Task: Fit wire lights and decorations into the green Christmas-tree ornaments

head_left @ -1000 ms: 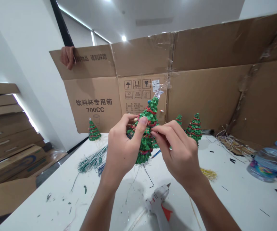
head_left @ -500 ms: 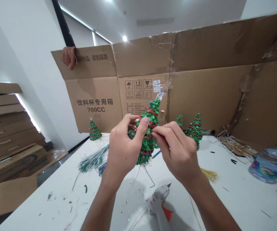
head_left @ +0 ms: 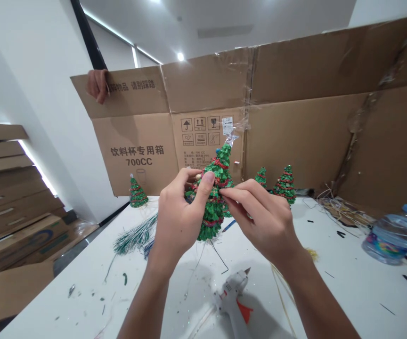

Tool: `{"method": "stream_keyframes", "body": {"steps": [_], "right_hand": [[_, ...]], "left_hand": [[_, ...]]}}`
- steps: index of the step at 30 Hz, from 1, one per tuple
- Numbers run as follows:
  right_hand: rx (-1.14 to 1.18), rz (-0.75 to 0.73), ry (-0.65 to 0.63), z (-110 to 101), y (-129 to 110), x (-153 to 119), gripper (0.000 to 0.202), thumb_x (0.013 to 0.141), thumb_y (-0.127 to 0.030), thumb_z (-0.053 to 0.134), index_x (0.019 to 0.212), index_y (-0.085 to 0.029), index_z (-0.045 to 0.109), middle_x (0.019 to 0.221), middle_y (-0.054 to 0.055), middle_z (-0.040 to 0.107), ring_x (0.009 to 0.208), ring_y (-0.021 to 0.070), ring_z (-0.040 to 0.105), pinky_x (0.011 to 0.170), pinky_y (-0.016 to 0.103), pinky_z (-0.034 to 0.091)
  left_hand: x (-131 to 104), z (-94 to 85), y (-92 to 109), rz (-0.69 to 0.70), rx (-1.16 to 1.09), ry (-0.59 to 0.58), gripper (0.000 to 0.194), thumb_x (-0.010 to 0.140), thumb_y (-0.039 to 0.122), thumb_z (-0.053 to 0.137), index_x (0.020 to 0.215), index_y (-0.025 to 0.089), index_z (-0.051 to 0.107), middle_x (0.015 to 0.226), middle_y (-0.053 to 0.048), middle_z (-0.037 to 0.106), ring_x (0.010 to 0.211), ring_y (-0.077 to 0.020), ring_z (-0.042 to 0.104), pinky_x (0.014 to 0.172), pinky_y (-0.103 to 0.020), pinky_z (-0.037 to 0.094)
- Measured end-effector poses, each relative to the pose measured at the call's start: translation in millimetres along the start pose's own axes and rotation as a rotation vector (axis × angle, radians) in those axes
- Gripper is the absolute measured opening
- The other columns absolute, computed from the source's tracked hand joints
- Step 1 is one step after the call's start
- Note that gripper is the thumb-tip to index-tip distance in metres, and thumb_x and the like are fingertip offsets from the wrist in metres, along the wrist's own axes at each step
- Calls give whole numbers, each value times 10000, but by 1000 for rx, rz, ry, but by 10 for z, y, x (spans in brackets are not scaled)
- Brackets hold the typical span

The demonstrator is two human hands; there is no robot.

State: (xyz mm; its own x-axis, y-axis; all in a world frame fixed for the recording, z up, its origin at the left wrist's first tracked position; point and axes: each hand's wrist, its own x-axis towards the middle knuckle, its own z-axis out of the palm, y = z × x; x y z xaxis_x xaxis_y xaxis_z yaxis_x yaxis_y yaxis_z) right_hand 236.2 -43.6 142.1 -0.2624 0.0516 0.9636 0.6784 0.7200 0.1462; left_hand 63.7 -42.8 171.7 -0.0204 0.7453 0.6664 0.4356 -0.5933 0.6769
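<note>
A small green tinsel tree with red garland and a clear star on top is held up above the white table. My left hand wraps round its left side, thumb across the front. My right hand is closed in a pinch at the tree's right side; whatever lies between those fingertips is too small to make out. Thin wires hang from the tree's base. Below it, a white glue gun with an orange trigger lies on the table.
Cardboard panels stand behind the table. Small trees stand at left and right. Green-white wire bundles lie left, a water bottle right. Another person's hand grips the cardboard's top edge.
The view has shifted slightly, moving the background a little left. Both hands keep their hold by the tree, with only slight movement. More of the thin yellow strands shows beside my right forearm.
</note>
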Motion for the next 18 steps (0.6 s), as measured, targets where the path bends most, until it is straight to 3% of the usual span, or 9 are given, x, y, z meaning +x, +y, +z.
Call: {"method": "stream_keyframes", "body": {"steps": [6,18], "right_hand": [[-27,-15,-43,-1,21,-35,176,1011,0,641,1126,-128,675,930,75,740,780,153,701,644,297,550],[-11,2,-38,34,20,-12,93,1054,-58,596,1087,-131,645,917,88,702,757,154,676,616,286,557]], "left_hand": [[0,1,-2,13,3,-4,369,1020,605,612,1047,250,711,998,-18,777,924,-208,698,841,-333,527],[1,-8,10,1,-16,-19,367,1017,606,620,1022,249,705,980,-1,765,911,-195,698,856,-328,521]]}}
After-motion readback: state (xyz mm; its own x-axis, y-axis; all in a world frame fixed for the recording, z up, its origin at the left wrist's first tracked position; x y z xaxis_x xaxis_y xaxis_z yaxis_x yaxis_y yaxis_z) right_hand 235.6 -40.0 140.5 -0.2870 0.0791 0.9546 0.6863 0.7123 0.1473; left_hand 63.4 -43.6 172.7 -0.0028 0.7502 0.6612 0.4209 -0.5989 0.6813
